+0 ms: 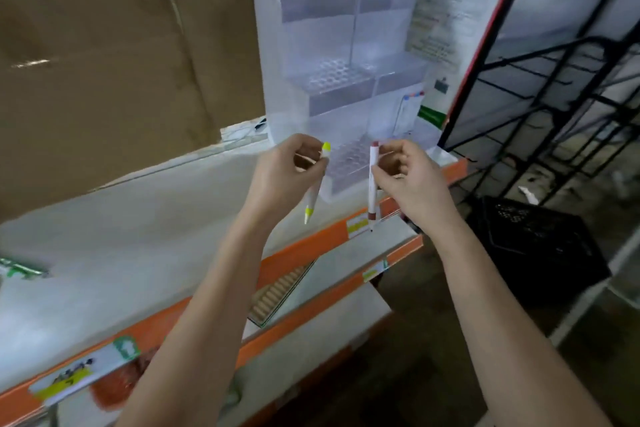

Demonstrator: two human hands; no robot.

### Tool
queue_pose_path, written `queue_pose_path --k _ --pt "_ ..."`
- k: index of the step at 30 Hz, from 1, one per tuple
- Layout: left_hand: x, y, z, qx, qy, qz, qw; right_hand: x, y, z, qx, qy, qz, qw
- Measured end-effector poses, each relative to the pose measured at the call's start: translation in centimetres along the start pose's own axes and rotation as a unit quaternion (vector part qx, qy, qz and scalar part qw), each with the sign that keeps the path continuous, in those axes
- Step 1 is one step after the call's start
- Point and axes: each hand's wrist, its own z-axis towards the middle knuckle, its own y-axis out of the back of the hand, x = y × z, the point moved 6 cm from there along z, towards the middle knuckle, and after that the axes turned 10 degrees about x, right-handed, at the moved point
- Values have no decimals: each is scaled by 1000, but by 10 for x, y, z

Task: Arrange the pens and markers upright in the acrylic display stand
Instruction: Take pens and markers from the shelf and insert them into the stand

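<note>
A clear acrylic display stand (339,55) with stepped tiers of round holes stands on the white shelf (145,218). My left hand (287,177) pinches a white marker with yellow ends (314,199), held nearly upright just left of the stand's lowest tier. My right hand (405,177) grips a white marker with dark red ends (372,184), also upright, in front of that same tier. Both markers hang in front of the stand, outside its holes. The holes that show hold nothing.
Large brown cardboard boxes (104,73) fill the shelf to the left. The shelf has an orange front edge (304,253) with price labels. A black wire rack (554,80) and a black crate (533,246) stand to the right. A lower shelf holds packaged goods (277,295).
</note>
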Motion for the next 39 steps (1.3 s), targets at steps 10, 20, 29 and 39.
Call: queue_pose_path --k 10,20,29,39 --pt "-28 -82 91 19 -66 -32 997 -56 67 49 -57 3 -47 997" --pt "-19 -96 170 -30 -96 -78 992 -82 94 144 -137 85 -46 986" --pt "-13 -113 188 -69 -82 -61 992 -106 94 191 -134 163 -52 976" --pt "-15 -126 187 -187 -68 17 980 -128 96 212 -58 224 -21 973"
